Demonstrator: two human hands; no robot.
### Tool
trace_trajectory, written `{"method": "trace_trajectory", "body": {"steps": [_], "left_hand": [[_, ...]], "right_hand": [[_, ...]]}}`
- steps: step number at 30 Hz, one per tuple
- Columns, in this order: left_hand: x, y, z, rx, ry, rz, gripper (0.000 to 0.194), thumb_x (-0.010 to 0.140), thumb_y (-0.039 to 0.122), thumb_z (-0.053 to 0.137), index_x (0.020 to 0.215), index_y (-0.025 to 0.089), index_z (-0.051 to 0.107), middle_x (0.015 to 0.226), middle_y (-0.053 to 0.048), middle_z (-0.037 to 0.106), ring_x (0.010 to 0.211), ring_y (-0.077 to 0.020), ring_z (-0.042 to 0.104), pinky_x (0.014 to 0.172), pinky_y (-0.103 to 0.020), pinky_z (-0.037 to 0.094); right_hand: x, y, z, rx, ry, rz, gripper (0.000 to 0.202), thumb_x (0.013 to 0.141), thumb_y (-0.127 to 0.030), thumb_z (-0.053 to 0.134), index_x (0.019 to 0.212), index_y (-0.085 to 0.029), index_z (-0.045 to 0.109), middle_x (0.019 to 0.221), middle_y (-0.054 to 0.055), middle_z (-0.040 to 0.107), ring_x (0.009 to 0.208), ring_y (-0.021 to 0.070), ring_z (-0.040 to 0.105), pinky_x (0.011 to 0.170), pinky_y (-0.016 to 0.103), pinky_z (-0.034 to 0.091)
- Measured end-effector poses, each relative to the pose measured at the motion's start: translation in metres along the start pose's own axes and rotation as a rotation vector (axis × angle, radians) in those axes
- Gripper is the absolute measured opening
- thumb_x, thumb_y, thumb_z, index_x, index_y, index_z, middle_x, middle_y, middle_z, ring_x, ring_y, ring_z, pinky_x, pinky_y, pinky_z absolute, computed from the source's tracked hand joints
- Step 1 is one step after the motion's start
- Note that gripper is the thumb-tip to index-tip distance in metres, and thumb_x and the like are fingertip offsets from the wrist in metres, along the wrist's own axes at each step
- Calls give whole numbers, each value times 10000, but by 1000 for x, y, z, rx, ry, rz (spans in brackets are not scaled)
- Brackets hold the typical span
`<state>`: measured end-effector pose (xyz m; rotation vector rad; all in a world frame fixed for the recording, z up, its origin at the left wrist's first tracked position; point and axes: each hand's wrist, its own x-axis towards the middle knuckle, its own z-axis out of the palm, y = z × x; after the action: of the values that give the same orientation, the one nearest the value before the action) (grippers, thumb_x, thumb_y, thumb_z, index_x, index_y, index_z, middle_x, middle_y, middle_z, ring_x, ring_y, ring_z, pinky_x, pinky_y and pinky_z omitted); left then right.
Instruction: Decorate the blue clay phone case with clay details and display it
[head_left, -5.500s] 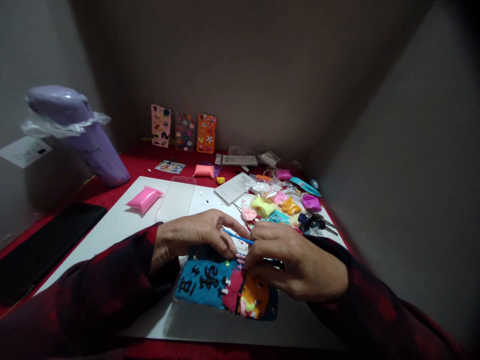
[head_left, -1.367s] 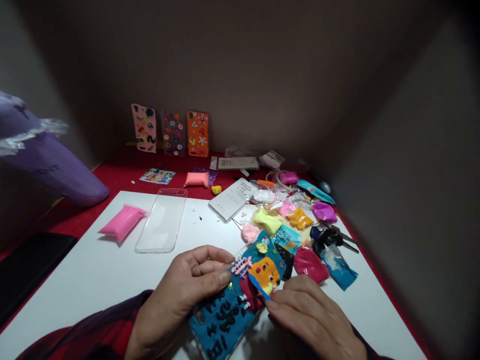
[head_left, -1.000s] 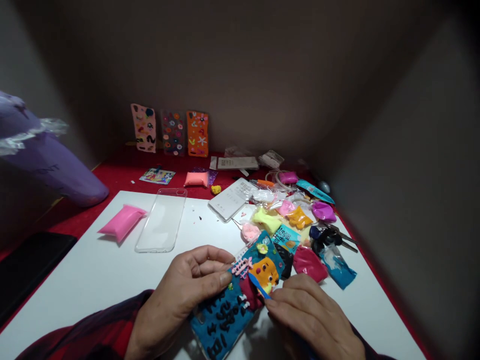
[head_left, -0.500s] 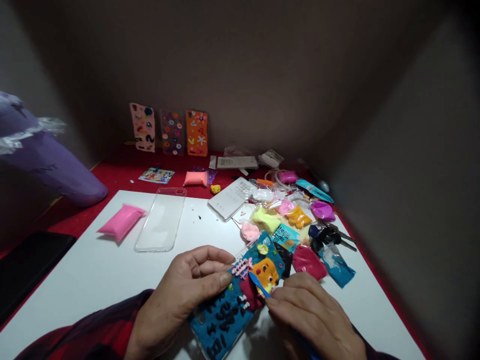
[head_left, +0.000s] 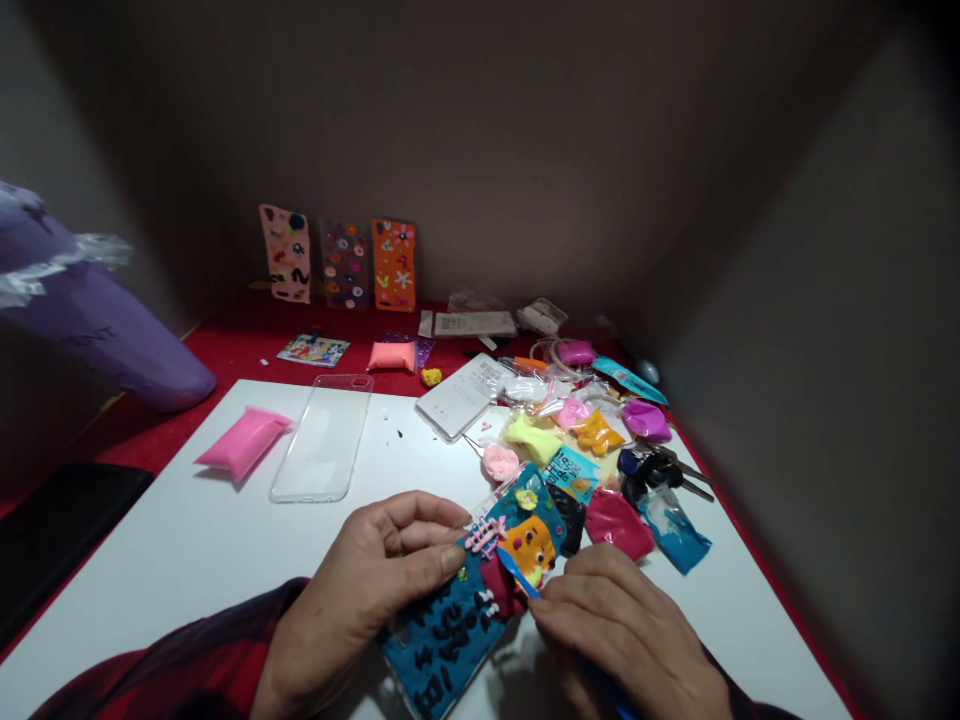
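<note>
My left hand (head_left: pixel 375 590) grips the left edge of a phone case (head_left: pixel 454 635) covered in teal clay, its thumb lying on the front. The case is tilted and carries an orange face shape (head_left: pixel 528 550), a dark red patch, pink strips and black clay lettering. In my right hand (head_left: pixel 630 630) is a blue modelling tool (head_left: pixel 517 573), pinched between thumb and fingers. The tool's flat tip rests at the edge of the orange shape, near the pink strips. Part of the handle is hidden under the palm.
Several clay packets, including a dark pink one (head_left: pixel 619 525), lie right of the case near scissors (head_left: pixel 686 472). A transparent phone case (head_left: pixel 324 440) and a pink packet (head_left: pixel 244 445) lie on the white board. Decorated cases (head_left: pixel 394 265) lean on the back wall. A purple object (head_left: pixel 112 320) stands left.
The blue tool's tip has shifted very slightly down and left on the orange shape. The phone case has tilted a little. My left hand looks the same.
</note>
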<state>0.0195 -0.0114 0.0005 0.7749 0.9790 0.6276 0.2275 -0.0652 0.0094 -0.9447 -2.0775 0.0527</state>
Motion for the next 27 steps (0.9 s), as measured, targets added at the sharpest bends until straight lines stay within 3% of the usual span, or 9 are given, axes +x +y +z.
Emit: {"method": "trace_trajectory", "body": {"steps": [7,27], "left_hand": [[0,1,0,-3,-7,-5,333,675,310,778,926,127,656,829,-77,722,700,-148,653,636,-218,498],[-1,1,0,6,4,0,331,676,298,779,932,130,654,834,-73,722,700,-142,652,637,-212,495]], "right_hand": [[-1,-3,-2,9,53,41,130,800,-61,580,885,-127,653,738,61,702,726,153,651,654,274,563],[1,-3,1,-4,40,48,101,816,-90,579,854,-137,659,723,61,703,696,153,651,641,276,560]]}}
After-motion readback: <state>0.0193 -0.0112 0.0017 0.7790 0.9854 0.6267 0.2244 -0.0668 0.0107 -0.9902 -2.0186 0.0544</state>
